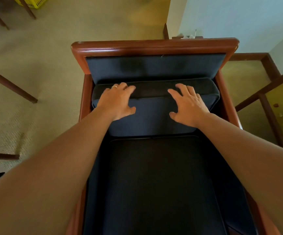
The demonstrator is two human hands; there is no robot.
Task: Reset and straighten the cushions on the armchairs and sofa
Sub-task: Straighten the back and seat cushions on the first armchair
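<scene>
A dark blue back cushion (pixel 152 114) stands in a wooden armchair (pixel 154 46), its foot on the black seat cushion (pixel 154 184) and its top leaning toward the padded chair back (pixel 154 68). A strip of that back shows above the cushion, so it sits low or tilted rather than flush.

The left hand (pixel 116 100) lies flat on the cushion's upper left, fingers spread over the top edge; a ring is on one finger. The right hand (pixel 189 106) lies likewise on the upper right. Neither grip is closed on anything: both palms are open and pressing on the fabric.

The step in hand appears to be seating this back cushion. The next move probably calls for an even push from both palms, so the cushion goes squarely against the back, centred between the arms, with no corner caught on the frame.

Beyond the chair is beige carpet (pixel 35 73), with dark furniture legs (pixel 10 85) at left. At top left is the corner of a yellow crate (pixel 32 2); its contents cannot be seen. At right stands a wood-framed side worktop (pixel 262 97).
</scene>
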